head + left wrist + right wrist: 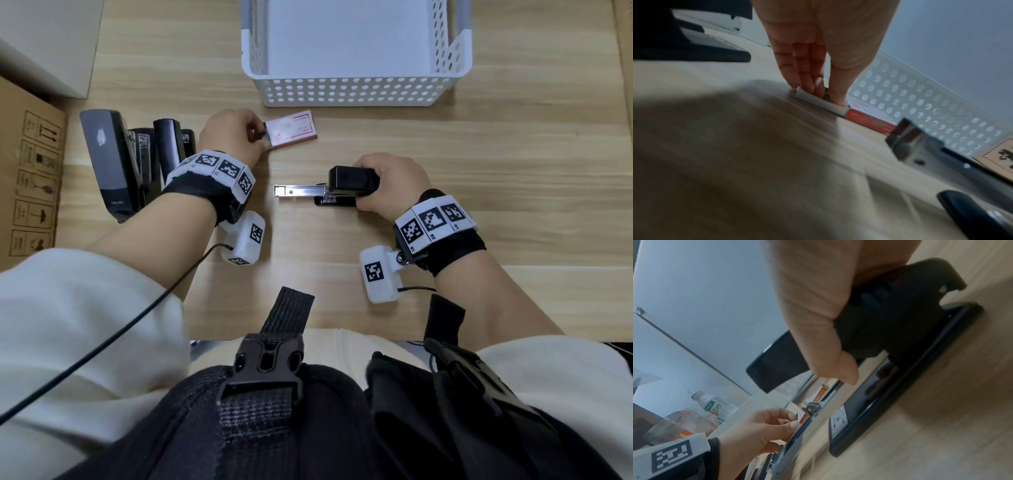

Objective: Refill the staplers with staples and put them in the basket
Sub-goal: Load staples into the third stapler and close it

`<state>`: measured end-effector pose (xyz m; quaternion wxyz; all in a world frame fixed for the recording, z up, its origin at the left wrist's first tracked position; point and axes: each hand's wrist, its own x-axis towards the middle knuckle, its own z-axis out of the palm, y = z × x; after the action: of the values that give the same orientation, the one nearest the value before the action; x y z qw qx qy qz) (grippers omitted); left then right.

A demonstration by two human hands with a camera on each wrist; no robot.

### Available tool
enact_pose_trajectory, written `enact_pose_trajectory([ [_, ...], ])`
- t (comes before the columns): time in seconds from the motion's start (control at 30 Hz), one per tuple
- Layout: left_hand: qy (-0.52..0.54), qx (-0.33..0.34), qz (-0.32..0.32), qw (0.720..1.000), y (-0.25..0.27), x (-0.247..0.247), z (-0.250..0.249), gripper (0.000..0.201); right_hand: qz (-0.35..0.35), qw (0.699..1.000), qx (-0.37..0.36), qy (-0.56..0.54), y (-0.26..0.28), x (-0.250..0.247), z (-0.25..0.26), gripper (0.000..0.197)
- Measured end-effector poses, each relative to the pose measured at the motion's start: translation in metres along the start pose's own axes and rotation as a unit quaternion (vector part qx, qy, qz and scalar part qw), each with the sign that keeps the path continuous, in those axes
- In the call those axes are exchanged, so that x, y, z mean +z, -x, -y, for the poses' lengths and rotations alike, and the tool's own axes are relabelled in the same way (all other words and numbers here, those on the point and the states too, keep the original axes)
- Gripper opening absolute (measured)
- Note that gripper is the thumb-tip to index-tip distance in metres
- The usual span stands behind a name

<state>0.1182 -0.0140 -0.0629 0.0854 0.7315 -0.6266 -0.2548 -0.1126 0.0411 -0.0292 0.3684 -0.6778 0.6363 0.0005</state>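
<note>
Up at the far edge of the wooden table [479,164] stands the white perforated basket [356,90], and two black staplers [113,161] lie at the left near a cardboard box [30,178]. Nearer, the right hand [390,185] is wrapped around a small black stapler [342,186] whose metal staple tray [298,191] sticks out to the left. Just before the basket, the left hand [233,132] pinches the open end of a red-and-white staple box [294,132] lying on the table, well apart from the right hand.

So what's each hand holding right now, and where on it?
The right hand grips the open black stapler around its rear body. The left hand pinches the near end of the staple box, at its pulled-out tray.
</note>
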Motion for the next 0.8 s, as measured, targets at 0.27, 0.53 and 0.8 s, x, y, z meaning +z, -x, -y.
enact_pose_trajectory([
  [0.27,-0.038,-0.022,0.010,0.999,0.002,-0.001,-0.002,0.018,0.000,1.000,0.004,-0.002,0.000,0.000,0.000,0.033],
  [0.53,0.014,-0.044,0.002,0.999,0.010,-0.006,-0.004,0.013,0.000,1.000,0.006,-0.005,0.000,0.001,0.000,0.035],
  [0.8,0.056,-0.044,-0.001,0.997,0.012,-0.008,-0.002,0.017,0.002,1.000,0.007,-0.008,0.000,0.000,-0.001,0.035],
])
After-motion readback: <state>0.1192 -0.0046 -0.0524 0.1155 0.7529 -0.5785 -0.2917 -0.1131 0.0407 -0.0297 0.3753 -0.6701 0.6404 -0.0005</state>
